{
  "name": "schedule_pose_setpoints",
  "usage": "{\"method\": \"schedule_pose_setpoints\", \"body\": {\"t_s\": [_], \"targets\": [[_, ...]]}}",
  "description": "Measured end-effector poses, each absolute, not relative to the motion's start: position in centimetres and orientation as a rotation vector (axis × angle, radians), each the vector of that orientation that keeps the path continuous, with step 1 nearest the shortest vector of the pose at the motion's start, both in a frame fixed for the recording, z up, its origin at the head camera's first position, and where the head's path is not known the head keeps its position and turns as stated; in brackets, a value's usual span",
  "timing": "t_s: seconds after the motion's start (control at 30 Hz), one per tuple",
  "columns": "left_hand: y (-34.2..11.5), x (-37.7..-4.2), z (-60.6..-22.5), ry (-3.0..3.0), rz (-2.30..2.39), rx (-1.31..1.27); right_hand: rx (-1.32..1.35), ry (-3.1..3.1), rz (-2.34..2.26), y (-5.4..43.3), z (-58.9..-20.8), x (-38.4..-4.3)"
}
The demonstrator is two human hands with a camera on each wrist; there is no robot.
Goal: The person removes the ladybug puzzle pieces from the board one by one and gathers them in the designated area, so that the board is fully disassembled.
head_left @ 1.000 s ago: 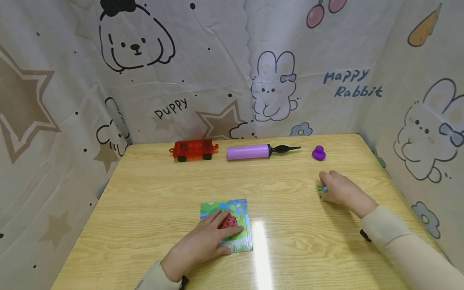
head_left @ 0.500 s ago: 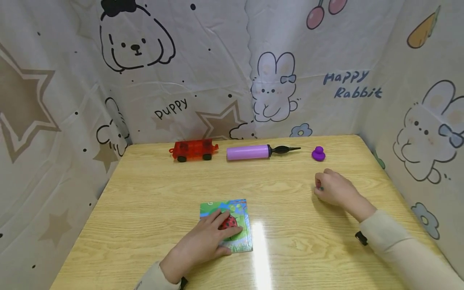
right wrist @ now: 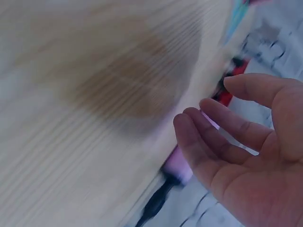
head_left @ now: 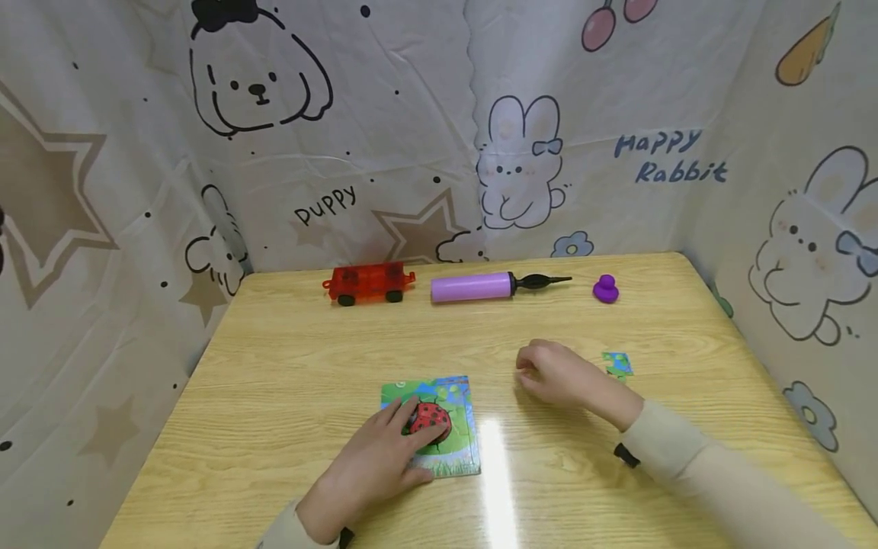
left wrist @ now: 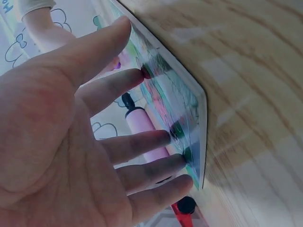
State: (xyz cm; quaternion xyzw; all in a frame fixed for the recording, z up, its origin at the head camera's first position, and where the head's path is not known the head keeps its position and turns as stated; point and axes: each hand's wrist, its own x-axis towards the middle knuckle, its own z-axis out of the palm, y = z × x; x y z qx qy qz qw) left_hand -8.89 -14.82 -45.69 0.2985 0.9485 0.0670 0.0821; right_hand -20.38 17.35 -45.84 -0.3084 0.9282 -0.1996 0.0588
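Note:
My left hand (head_left: 373, 461) rests with spread fingers on a square ladybug puzzle (head_left: 449, 461) near the middle of the table. In the left wrist view its fingertips (left wrist: 163, 137) touch the picture side of the puzzle board (left wrist: 205, 127). Just above the table, to the right of the puzzle, is my right hand (head_left: 555, 374). The right wrist view shows that hand (right wrist: 236, 146) with loosely bent fingers and nothing between thumb and fingertips. Behind it, on the right side of the table, lie small blue-green puzzle pieces (head_left: 620, 364); their exact number is hard to tell.
Along the table's back edge stand a red toy wagon (head_left: 368, 284), a lilac hand pump (head_left: 473, 287) with a black nozzle, and a small purple knobbed object (head_left: 606, 290). Printed cloth (head_left: 405, 114) hangs behind and at both sides of the table (head_left: 295, 358).
My right hand has let go of the small puzzle pieces and moved left, leaving them on the table. My left hand stays on the puzzle, shifted slightly left, so more of the ladybug shows.

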Motion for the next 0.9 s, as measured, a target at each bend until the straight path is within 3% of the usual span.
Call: {"method": "schedule_pose_setpoints", "body": {"t_s": [0.37, 0.9], "targets": [[-14.7, -8.9, -45.6, 2.796, 0.144, 0.897, -1.165, 2.589, -0.657, 9.8, -45.9, -18.4], [-14.7, -8.7, -45.5, 2.793, 0.151, 0.907, -0.94, 2.595, -0.711, 5.3, -46.7, -18.1]]}}
